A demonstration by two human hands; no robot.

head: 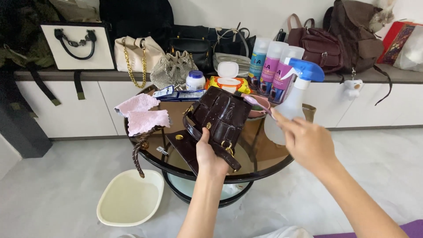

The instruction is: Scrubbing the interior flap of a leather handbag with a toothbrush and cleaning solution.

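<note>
Left hand (pixel 209 154) grips the brown bag (pixel 218 119); right hand (pixel 304 139), fingers loose, nears the spray bottle (pixel 293 99).

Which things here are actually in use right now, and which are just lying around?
In hand or being reached for:
- dark brown bag, gripped from below by the left hand
- spray bottle, at the fingertips of the right hand

Lying about:
- pink cloth on the glass table
- wet wipes pack
- three cleaner bottles
- cream basin on the floor
- handbags on the shelf
</note>
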